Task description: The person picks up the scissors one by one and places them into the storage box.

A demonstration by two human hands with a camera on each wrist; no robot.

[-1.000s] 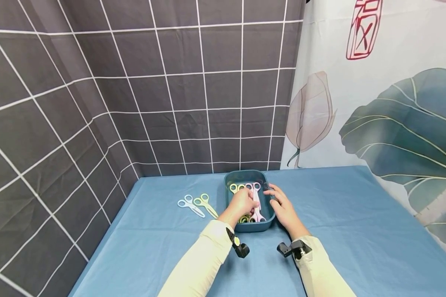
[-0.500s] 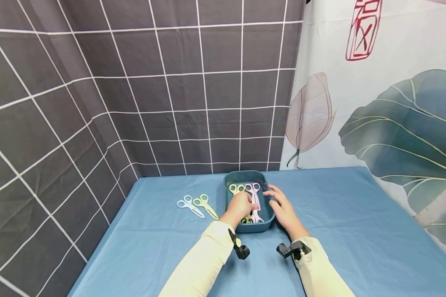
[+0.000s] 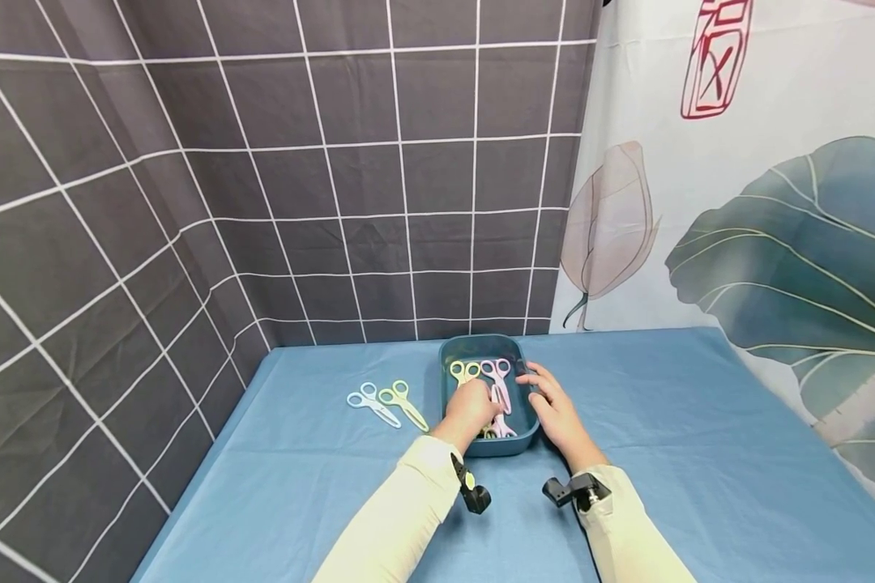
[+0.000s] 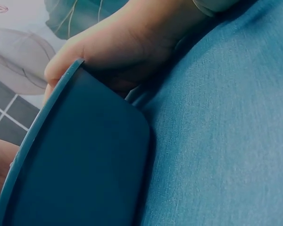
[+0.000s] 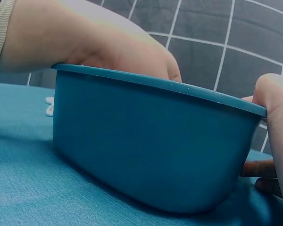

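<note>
In the head view, my left hand [image 3: 472, 406] reaches over the near left side of a dark blue plastic box [image 3: 492, 447]. Its fingers point down inside and are mostly hidden, so I cannot tell whether they hold anything. Around them lie yellow-green scissors [image 3: 457, 372] and pink scissors [image 3: 504, 389], with more pink handles [image 3: 505, 431] at the near end. My right hand [image 3: 560, 414] holds the box's right rim. The right wrist view shows a fingertip over the rim [image 5: 198, 91] and other fingers [image 5: 259, 168] against the outer wall.
Light blue scissors [image 3: 376, 404] and yellow scissors [image 3: 404, 404] lie on the blue tablecloth [image 3: 284, 478] left of the box. A dark grid-patterned cloth [image 3: 357, 186] hangs behind the table, beside a white leaf-print curtain [image 3: 627, 243].
My left hand has drawn slightly nearer and away from the pink scissors its fingers were on; these now show more fully. My right hand stays on the rim.
</note>
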